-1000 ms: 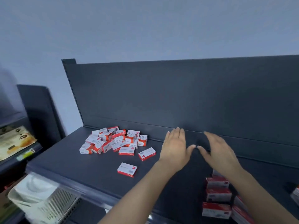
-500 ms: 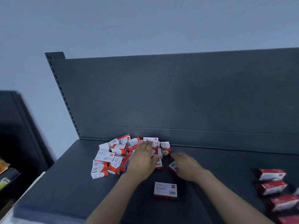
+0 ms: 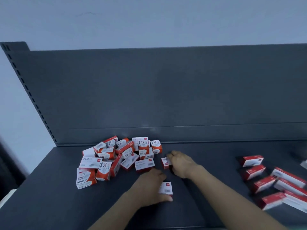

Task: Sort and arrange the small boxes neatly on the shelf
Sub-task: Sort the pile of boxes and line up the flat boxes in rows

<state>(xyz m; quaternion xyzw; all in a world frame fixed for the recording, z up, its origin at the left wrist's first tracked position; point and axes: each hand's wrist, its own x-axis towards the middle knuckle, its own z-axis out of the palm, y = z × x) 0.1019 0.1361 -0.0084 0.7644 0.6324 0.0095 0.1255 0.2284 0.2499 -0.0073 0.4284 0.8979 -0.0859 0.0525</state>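
While the jumbled pile (image 3: pixel 119 158) of paper-clip and staple boxes is lying unsorted on the shelf (image 3: pixel 49 196), my left hand (image 3: pixel 149 186) is gripping a barcoded box (image 3: pixel 166 188) and my right hand (image 3: pixel 181 163) is pinching a red box (image 3: pixel 165 162); only the rows (image 3: pixel 254 171) at right are looking arranged.

pale blue-grey wall (image 3: pixel 149 19), dark grey metal back panel (image 3: pixel 166 88), slotted upright (image 3: pixel 26 87) at left, dim light

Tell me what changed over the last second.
Both hands came away from the back panel, empty, toward the pile. The left hand now grips the lone box lying in front of the pile; the right hand holds a second box at the pile's right edge. The pile stays jumbled, and the red boxes on the right stay lined up.
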